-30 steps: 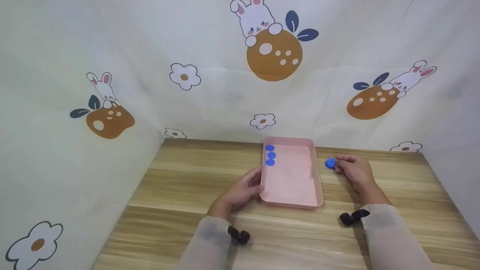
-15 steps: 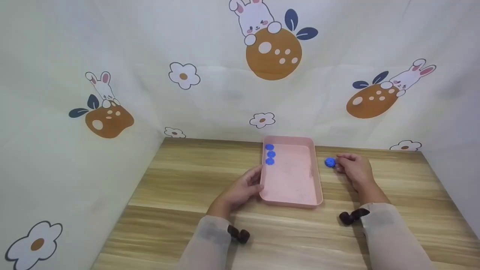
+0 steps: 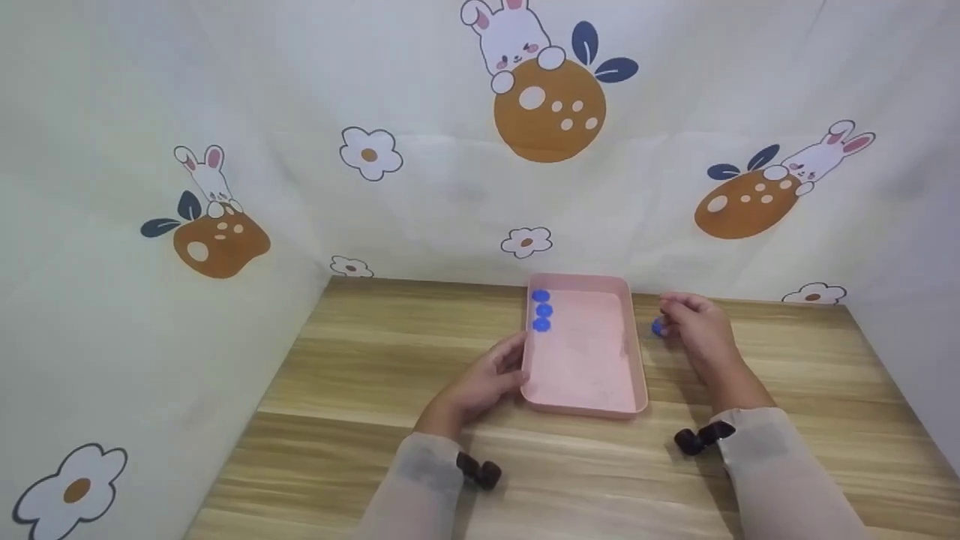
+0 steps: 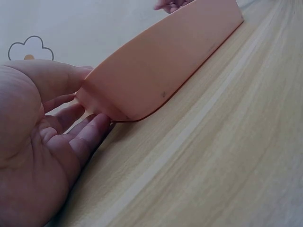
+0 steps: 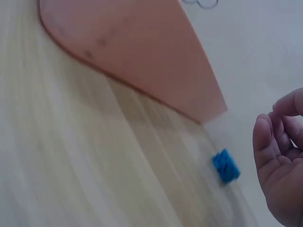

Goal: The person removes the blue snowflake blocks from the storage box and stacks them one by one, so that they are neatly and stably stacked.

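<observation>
A shallow pink tray [image 3: 587, 411] stands on the wooden table, with three blue flower-shaped discs [image 3: 544, 310] in a column along its left inner wall. My left hand [image 3: 484, 382] rests against the tray's left outer side, its fingertips [image 4: 102, 123] touching the wall near a corner. To the right of the tray a small blue ridged piece [image 5: 226, 166] sits on the table, partly hidden by fingers in the head view. My right hand [image 3: 697, 330] is just beside and above it. In the right wrist view its bent fingers [image 5: 262, 132] are apart from the piece, and nothing shows between them.
A pale cloth backdrop [image 3: 435, 202] printed with rabbits, fruit and flowers encloses the table at the back and sides. The tray's far end is close to the back cloth. Both wrists wear small dark devices [image 3: 480, 471] over light sleeves.
My right hand has come off the blue piece and shifted slightly up and left, covering more of it in the head view. The left hand and the tray have kept their places.
</observation>
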Demonstrator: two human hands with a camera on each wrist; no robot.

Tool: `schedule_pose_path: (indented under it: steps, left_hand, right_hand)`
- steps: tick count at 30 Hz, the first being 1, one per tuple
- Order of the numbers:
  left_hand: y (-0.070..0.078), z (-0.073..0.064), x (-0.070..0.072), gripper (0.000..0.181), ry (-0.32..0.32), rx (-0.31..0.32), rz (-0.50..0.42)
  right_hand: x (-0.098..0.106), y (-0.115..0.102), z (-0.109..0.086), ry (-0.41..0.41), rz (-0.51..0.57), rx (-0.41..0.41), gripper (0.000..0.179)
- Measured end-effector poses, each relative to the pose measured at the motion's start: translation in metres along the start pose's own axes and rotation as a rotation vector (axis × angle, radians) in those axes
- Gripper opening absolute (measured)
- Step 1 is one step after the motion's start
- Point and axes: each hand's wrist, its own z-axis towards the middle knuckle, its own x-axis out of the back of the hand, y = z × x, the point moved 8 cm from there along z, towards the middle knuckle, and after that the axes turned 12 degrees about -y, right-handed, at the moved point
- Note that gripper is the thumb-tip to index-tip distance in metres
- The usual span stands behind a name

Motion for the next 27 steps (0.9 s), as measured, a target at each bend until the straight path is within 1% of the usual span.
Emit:
schedule_pose_path:
  steps: [3, 7, 10, 13, 15, 17, 19, 22, 25, 27]
  left_hand:
    - [0.001, 0.000, 0.000, 0.074, 0.002, -0.008, 0.004]
    - [0.002, 0.000, 0.000, 0.074, 0.000, -0.012, 0.024]
    - [0.001, 0.002, -0.001, 0.074, -0.016, -0.028, 0.014]
    - [0.000, 0.003, -0.003, 0.074, -0.034, -0.037, -0.010]
    - [0.001, 0.004, -0.004, 0.074, -0.038, -0.040, -0.019]
    - [0.001, 0.004, -0.004, 0.074, -0.038, -0.040, -0.019]
    - [0.001, 0.004, -0.004, 0.074, -0.038, -0.044, -0.022]
    - [0.002, 0.003, -0.004, 0.075, -0.035, -0.049, -0.025]
    - [0.002, 0.002, -0.003, 0.075, -0.030, -0.053, -0.026]
    - [0.003, 0.002, -0.003, 0.075, -0.028, -0.057, -0.021]
  right_hand:
    - [-0.012, -0.009, -0.001, -0.027, 0.021, 0.025, 0.021]
    - [-0.026, -0.017, -0.004, -0.055, 0.028, 0.027, 0.032]
    - [-0.037, -0.027, -0.008, -0.079, 0.051, 0.067, 0.025]
    - [-0.048, -0.039, -0.013, -0.100, 0.073, 0.133, 0.012]
    - [-0.057, -0.046, -0.015, -0.122, 0.083, 0.172, 0.008]
    - [-0.066, -0.050, -0.014, -0.145, 0.079, 0.186, 0.008]
    - [-0.075, -0.052, -0.011, -0.170, 0.068, 0.182, 0.008]
    - [-0.089, -0.055, -0.001, -0.198, 0.015, 0.154, 0.011]
    - [-0.101, -0.055, 0.011, -0.199, -0.034, 0.118, 0.018]
    - [-0.108, -0.055, 0.020, -0.199, -0.046, 0.098, 0.023]
